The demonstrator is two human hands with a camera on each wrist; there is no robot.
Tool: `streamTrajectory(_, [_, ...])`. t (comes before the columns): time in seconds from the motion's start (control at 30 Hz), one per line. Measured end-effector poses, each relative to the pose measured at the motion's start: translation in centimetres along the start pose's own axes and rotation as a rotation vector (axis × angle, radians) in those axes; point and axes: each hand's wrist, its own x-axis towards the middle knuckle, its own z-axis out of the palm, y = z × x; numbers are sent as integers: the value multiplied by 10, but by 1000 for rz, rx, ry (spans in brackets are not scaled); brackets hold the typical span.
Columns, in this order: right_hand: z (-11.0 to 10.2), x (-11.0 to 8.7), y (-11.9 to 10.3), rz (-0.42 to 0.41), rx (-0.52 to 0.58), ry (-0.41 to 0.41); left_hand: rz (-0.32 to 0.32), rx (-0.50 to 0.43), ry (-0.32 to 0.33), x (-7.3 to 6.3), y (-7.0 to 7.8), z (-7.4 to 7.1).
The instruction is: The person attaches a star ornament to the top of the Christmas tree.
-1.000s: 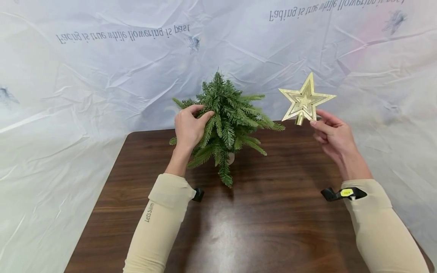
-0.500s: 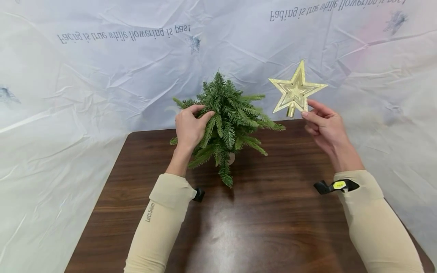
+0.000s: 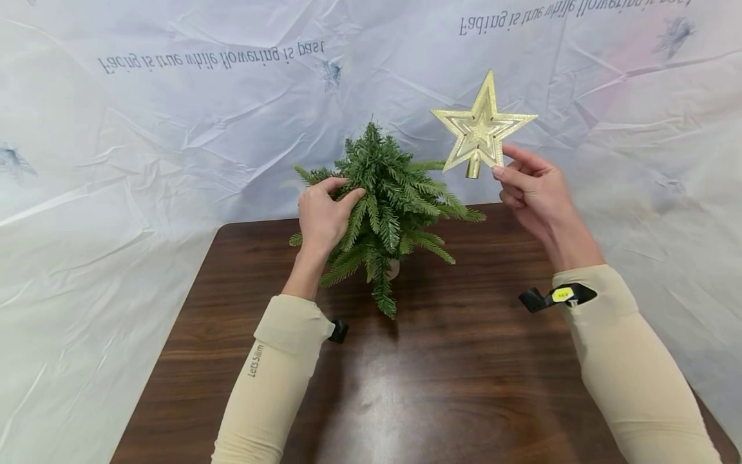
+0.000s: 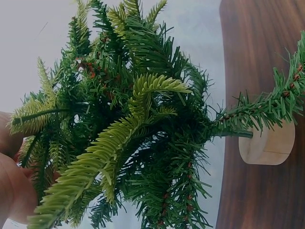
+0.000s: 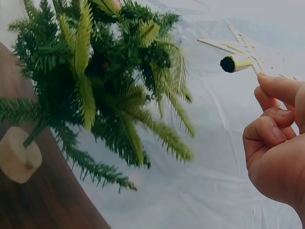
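Observation:
A small artificial Christmas tree (image 3: 388, 193) stands upright on the table on a round wooden base (image 4: 267, 143). My left hand (image 3: 322, 216) pinches the tree's upper left branches between thumb and fingers; the needles partly hide the fingertips. My right hand (image 3: 536, 193) holds a gold star tree topper (image 3: 482, 129) by its lower right point, pinched between thumb and index finger. The star is in the air, to the right of the treetop and a little higher. In the right wrist view the open end of the star's hollow tube (image 5: 228, 64) faces the camera.
The brown wooden table (image 3: 371, 386) has its far edge just behind the tree. A pale wrinkled sheet (image 3: 232, 129) with printed lettering hangs behind and beside the table. A black camera strap (image 3: 559, 296) sits at the right wrist.
My right hand has carried the star up and to the left, closer to the treetop. The left hand and the tree have stayed in place.

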Motion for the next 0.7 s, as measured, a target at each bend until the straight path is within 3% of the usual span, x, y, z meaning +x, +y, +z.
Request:
streamTrajectory(0.47, [27,13,1,-9,-3,-75,-2,5,-4,0,0,0])
streamTrajectory(0.7, [35,16,3,-10,-21,-70,2,1,0,0,0,0])
